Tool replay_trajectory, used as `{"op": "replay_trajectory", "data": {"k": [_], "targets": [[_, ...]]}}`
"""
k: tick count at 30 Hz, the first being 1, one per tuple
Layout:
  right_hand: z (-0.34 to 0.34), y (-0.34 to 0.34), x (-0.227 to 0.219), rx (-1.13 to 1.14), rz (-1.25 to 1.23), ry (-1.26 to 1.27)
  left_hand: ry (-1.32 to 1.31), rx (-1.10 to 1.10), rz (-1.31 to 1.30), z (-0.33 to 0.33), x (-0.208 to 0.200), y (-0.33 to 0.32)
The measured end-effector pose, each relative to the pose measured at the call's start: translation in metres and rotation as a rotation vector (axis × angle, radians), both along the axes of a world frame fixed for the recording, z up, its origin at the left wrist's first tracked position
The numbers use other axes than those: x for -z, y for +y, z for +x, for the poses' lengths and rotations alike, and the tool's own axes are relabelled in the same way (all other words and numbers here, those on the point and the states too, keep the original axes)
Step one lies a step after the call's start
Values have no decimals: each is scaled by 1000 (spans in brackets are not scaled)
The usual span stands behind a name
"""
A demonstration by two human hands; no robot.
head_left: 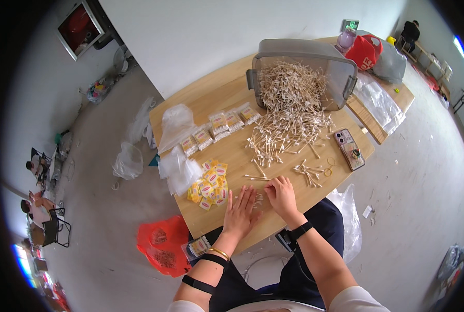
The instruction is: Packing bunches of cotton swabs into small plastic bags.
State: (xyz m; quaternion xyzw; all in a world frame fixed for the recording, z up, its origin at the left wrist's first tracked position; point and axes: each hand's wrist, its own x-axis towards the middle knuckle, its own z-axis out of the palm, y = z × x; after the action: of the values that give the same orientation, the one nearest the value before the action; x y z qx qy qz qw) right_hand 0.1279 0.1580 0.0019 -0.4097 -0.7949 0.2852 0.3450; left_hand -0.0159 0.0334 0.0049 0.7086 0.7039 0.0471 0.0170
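My left hand [239, 212] lies nearly flat, palm down at the near edge of the table [232, 161], fingers stretched out and slightly parted; I see nothing gripped in it. My right hand [283, 199] is just beside it, fingers bent and drawn together; I cannot tell whether they pinch anything. A few loose cotton swabs [258, 198] lie between my two hands. Just beyond my right fingertips, to the right, is a small bunch of swabs [309, 173], with rubber bands [329, 166] and a phone [349, 150] farther right. Ahead of both hands, the big swab heap [289, 130] spills from a tipped grey bin [305, 49]. Left of my left hand are yellow cards [211, 183], with filled packets [218, 122] beyond them.
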Motion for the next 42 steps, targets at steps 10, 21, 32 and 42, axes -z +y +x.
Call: {"op": "replay_trajectory", "data": {"k": [10,21,32,42], "targets": [[-14,-11,2,-39,86,-87,-75,-15,28,-8,0,0],[11,-32,-6,67,14,175,-103,-129,-18,6,-2,-23],[14,-50,-5,-19,102,-95,-73,-106,-15,4,10,-27],[56,-56,-41,-398,-416,-368,-127,-78,54,4,9,-29]]}}
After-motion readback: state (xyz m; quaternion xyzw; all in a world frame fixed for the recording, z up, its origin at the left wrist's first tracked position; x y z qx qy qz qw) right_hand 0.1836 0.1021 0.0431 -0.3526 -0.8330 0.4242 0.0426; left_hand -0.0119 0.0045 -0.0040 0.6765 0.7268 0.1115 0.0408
